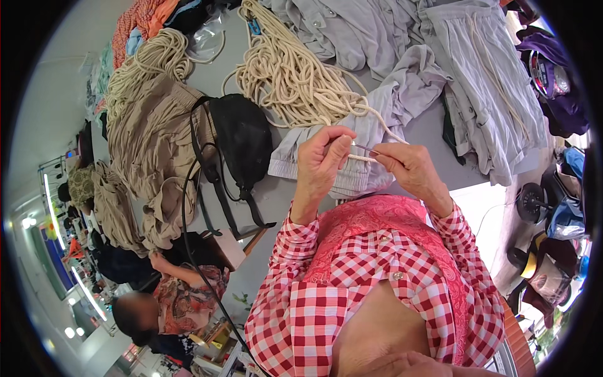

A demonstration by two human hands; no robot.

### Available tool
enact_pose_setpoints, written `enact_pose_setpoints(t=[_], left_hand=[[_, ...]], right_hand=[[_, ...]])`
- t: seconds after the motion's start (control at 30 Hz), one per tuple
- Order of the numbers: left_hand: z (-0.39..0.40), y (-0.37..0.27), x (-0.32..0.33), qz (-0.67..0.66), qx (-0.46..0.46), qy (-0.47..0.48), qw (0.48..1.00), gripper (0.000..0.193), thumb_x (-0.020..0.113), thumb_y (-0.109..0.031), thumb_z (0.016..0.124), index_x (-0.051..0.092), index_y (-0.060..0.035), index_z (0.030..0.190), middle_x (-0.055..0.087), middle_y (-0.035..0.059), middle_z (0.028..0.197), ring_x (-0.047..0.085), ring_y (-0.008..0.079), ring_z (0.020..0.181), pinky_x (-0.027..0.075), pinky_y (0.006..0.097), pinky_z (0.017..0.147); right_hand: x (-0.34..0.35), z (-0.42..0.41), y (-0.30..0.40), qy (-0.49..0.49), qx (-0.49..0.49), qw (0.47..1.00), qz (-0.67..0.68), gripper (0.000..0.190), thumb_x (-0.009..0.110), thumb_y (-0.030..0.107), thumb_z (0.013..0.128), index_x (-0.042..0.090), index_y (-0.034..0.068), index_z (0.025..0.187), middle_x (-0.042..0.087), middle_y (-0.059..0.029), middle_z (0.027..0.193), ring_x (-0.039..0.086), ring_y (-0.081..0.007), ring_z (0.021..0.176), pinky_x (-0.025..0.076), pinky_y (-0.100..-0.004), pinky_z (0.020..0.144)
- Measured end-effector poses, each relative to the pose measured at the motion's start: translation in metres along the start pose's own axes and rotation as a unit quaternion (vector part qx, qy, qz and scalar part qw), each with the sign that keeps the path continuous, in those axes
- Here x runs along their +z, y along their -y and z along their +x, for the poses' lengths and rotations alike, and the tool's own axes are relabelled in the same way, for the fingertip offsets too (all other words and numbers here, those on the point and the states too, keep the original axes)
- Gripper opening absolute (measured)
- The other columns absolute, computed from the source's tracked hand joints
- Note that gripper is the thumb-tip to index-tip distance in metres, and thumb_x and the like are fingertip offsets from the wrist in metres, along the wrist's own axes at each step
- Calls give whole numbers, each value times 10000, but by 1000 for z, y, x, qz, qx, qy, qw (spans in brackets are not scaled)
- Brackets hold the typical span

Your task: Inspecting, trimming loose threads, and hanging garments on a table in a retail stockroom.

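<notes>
My right hand (409, 162) pinches a thin metal tool (365, 148), perhaps a bodkin, that points toward my left hand (324, 153). A cream cord (362, 158) runs just below the tool between my two hands, and my left fingers are closed around its end. What exactly sits inside the left fingertips is hidden. From behind my right hand the cord leads back to a large loose heap of cream cord (297, 85). Under my hands lie light grey trousers (360, 176) with a gathered elastic edge.
A black waist bag (240, 141) with straps lies left, beside beige garments (150, 132) and another cord bundle (162, 56). Grey drawstring trousers (490, 85) cover the table's right side. A black cable (184, 221) hangs at left. Another person (183, 297) handles beige cloth there.
</notes>
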State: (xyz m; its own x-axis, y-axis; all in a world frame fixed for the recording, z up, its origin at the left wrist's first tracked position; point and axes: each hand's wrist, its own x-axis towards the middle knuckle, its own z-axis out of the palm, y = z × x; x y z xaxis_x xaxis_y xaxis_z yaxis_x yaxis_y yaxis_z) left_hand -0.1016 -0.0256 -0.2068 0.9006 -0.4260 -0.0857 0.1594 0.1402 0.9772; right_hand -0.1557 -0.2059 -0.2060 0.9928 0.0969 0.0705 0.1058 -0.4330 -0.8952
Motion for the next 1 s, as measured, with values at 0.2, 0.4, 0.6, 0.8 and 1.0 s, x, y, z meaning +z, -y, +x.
enact_pose_setpoints(t=[0.2, 0.4, 0.6, 0.8, 1.0], left_hand=[[10, -1, 14, -18, -14, -81, 996, 158, 513, -104, 885, 544, 18, 981, 529, 8, 704, 434, 37, 574, 347, 156, 514], [17, 14, 13, 82, -44, -70, 993, 81, 499, -55, 874, 553, -7, 909, 555, 15, 769, 472, 66, 616, 376, 171, 560], [16, 15, 15, 141, -2, -100, 985, 56, 515, -47, 853, 551, -5, 861, 545, 29, 883, 478, 84, 763, 376, 210, 670], [17, -2, 6, 53, 24, -35, 998, 88, 510, -82, 862, 549, -7, 838, 537, 30, 872, 474, 94, 807, 365, 203, 708], [15, -9, -62, -92, 110, -245, 959, 113, 522, -87, 855, 559, 17, 831, 569, 84, 852, 531, 141, 728, 427, 250, 706]], right_hand=[[-12, 12, -19, -9, -42, 999, -29, 118, 588, 90, 782, 611, 25, 878, 587, -116, 686, 561, -248, 580, 438, -309, 524], [-28, 17, -33, 67, -44, 992, -101, 100, 554, 136, 782, 586, 86, 863, 574, -107, 662, 571, -279, 605, 431, -369, 515], [-35, 27, -34, 142, -53, 981, -118, 125, 560, 119, 782, 603, 53, 879, 599, -124, 712, 581, -290, 615, 443, -352, 533], [-23, 27, -29, 295, -90, 920, -241, 104, 521, 151, 780, 579, 75, 819, 564, -90, 645, 563, -285, 593, 419, -366, 501], [-30, 6, -23, 217, -55, 938, -266, 84, 529, 147, 750, 584, 94, 784, 566, -86, 631, 566, -284, 606, 423, -382, 512]])
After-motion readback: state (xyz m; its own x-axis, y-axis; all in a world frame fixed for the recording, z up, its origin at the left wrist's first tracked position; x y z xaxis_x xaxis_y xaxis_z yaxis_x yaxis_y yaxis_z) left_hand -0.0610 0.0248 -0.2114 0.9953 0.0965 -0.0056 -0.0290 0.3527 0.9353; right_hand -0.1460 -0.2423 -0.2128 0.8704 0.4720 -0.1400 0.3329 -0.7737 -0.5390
